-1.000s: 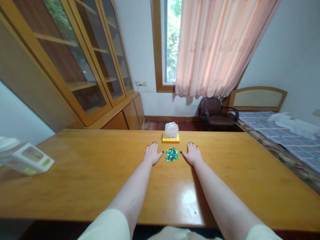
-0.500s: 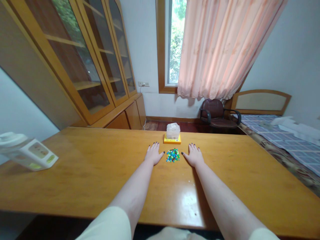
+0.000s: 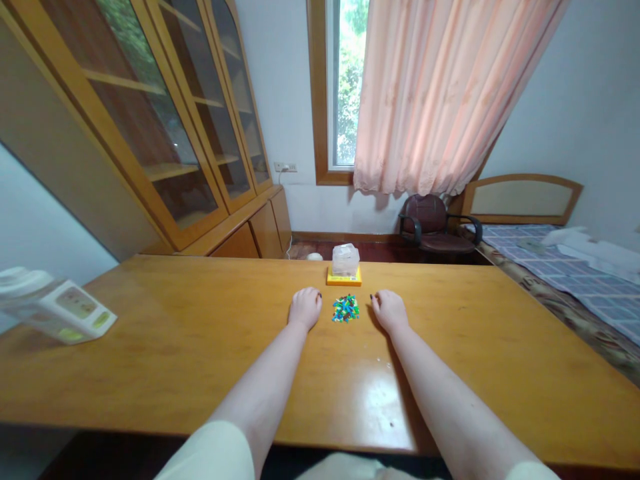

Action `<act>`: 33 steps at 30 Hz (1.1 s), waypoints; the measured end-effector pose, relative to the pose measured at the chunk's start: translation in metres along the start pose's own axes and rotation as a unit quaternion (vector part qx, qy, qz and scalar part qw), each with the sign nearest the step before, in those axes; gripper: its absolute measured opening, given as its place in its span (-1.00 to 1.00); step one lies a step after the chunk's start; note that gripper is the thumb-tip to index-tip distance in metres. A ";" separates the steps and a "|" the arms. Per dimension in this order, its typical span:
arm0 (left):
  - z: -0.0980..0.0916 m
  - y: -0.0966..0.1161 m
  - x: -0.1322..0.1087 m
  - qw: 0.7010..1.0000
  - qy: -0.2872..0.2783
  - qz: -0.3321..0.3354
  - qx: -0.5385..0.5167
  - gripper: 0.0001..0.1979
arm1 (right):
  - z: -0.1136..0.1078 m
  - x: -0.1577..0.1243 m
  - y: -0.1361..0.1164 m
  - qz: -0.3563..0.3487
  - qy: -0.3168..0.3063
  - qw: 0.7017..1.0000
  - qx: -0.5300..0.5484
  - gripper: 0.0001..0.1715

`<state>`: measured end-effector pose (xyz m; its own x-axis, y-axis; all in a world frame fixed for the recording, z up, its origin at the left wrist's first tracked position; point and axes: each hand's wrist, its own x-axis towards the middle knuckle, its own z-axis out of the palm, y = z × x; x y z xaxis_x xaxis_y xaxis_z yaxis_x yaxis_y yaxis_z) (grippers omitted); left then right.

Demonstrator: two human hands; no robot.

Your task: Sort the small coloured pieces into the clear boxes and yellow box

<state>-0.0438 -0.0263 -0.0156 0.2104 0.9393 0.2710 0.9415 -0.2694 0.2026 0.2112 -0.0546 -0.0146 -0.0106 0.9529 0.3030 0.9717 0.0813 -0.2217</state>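
A small pile of colourful little pieces (image 3: 345, 309), blue, green, white, yellow and brown, lies on the wooden table (image 3: 200, 347). Just left of the pile rests my left hand (image 3: 305, 308), curled into a fist on the tabletop. My right hand (image 3: 389, 311) is likewise closed in a fist to the right of the pile. Neither hand touches the pieces, and no object shows in either one. Behind the pile, a clear plastic box (image 3: 345, 259) stands on a flat yellow box (image 3: 344, 280).
A white and clear plastic container (image 3: 60, 307) stands at the table's left. Beyond the table are a glass-fronted cabinet (image 3: 240, 220), a brown armchair (image 3: 434, 223) and a bed (image 3: 565, 257) on the right. A pink curtain (image 3: 440, 100) hangs at the window.
Both hands lay flat with fingers spread; now both are curled into fists in nearly the same places. The pile and the boxes have stayed put.
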 end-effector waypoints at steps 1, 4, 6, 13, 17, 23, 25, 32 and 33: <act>-0.002 0.002 -0.002 1.000 0.000 0.013 0.000 -0.72 | -0.002 -0.002 -0.001 -0.010 0.005 1.000 0.000 -0.62; -0.005 0.007 -0.008 0.999 -0.016 0.038 -0.003 -0.76 | -0.005 -0.008 -0.005 -0.033 -0.014 0.999 0.017 -0.70; -0.006 0.008 -0.010 0.999 -0.021 0.042 -0.011 -0.75 | -0.006 -0.009 -0.006 -0.036 -0.032 0.998 0.033 -0.73; -0.011 0.010 -0.010 0.994 -0.056 0.085 -0.049 -0.63 | -0.006 -0.003 -0.005 -0.003 -0.073 0.996 0.060 -0.69; -0.016 0.013 -0.010 0.988 -0.092 0.106 -0.058 -0.62 | -0.008 -0.002 -0.005 0.000 -0.076 0.995 0.061 -0.68; -0.021 0.016 -0.010 0.987 -0.105 0.101 -0.068 -0.61 | -0.011 -0.002 -0.007 0.012 -0.087 0.994 0.061 -0.66; -0.021 0.016 -0.010 0.987 -0.108 0.095 -0.067 -0.62 | -0.011 -0.002 -0.007 0.013 -0.087 0.994 0.060 -0.66; -0.017 0.013 -0.009 0.984 -0.106 0.120 -0.080 -0.63 | -0.009 -0.002 -0.006 -0.002 -0.083 0.995 0.060 -0.67; -0.017 0.013 -0.010 0.983 -0.105 0.124 -0.080 -0.63 | -0.009 -0.002 -0.006 -0.002 -0.084 0.995 0.061 -0.67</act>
<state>-0.0381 -0.0424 0.0004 0.4942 0.8589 0.1345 0.8043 -0.5105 0.3042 0.2072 -0.0600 -0.0050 -0.0640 0.9869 0.1483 0.9361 0.1109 -0.3338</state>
